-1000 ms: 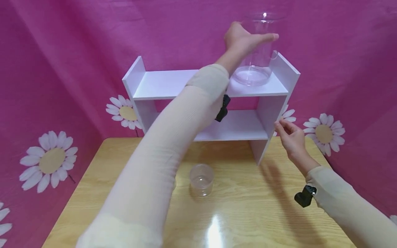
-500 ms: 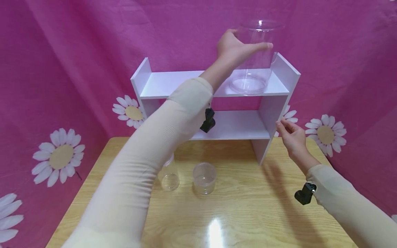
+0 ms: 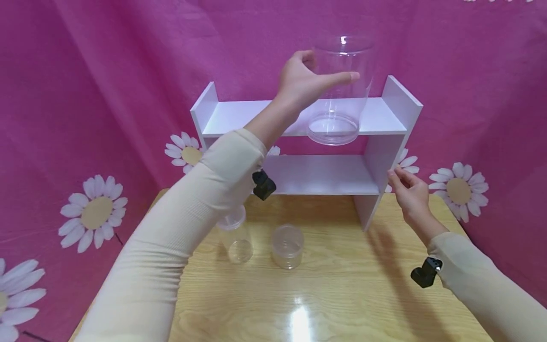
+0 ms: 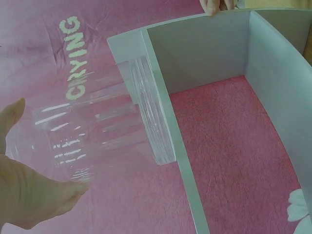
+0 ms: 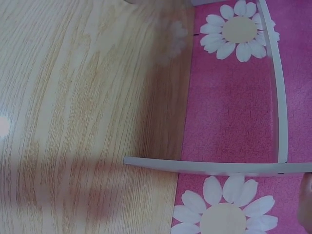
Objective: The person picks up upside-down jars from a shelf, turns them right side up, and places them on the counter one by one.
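My left hand [image 3: 297, 85] grips a large clear plastic jar [image 3: 335, 107], its thumb along the near side and the other fingers behind. The jar is upright, and its base overlaps the front edge of the white shelf's upper board [image 3: 239, 116]. In the left wrist view, the jar's ridged base [image 4: 153, 114] lies right by that board's edge. My right hand [image 3: 412, 194] pinches the front edge of the shelf's right side panel [image 3: 384, 156]. Only a finger [image 5: 306, 202] of it shows in the right wrist view, beside the panel.
On the wooden table [image 3: 342, 285] in front of the shelf stand a tall clear jar [image 3: 237, 240], partly behind my left sleeve [image 3: 183, 223], and a short clear jar [image 3: 287, 249]. A pink curtain [image 3: 141, 57] with white flowers hangs behind and at both sides.
My left hand has brought the large jar left, down and toward me, from over the upper board to its front edge. The tall jar has come out from behind my sleeve. The right hand keeps its hold.
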The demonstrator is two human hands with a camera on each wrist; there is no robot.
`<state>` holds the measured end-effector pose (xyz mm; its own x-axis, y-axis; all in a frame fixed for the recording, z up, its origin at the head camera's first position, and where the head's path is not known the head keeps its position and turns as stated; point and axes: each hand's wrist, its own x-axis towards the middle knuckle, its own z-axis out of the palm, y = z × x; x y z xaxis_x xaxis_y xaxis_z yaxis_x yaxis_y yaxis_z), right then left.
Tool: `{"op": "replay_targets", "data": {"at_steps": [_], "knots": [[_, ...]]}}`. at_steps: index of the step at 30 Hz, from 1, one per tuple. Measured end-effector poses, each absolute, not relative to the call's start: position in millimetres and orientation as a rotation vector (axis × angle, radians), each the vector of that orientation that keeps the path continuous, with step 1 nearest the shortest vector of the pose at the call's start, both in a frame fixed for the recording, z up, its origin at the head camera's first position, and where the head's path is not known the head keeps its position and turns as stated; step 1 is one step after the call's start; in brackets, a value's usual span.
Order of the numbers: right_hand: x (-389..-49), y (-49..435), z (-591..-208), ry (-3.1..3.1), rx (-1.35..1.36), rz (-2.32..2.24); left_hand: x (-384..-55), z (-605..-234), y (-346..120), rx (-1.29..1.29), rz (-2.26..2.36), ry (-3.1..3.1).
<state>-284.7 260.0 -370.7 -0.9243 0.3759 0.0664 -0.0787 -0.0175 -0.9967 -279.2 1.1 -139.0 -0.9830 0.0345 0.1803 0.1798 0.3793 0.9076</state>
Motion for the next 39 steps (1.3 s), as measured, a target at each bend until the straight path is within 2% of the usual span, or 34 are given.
{"op": "replay_targets", "data": {"at_steps": [25, 32, 39], "knots": [[-276, 262, -373, -1.933, -0.266, 2.029, -218, -162, -59, -0.397, -1.734, -2.367], [-277, 263, -372, -2.001, -0.253, 2.022, -211, -187, -71, -0.512, -1.821, -2.259], [-275, 272, -372, -1.902, -0.096, 2.295, -204, -231, -84, -0.466, -1.838, -2.281]]}}
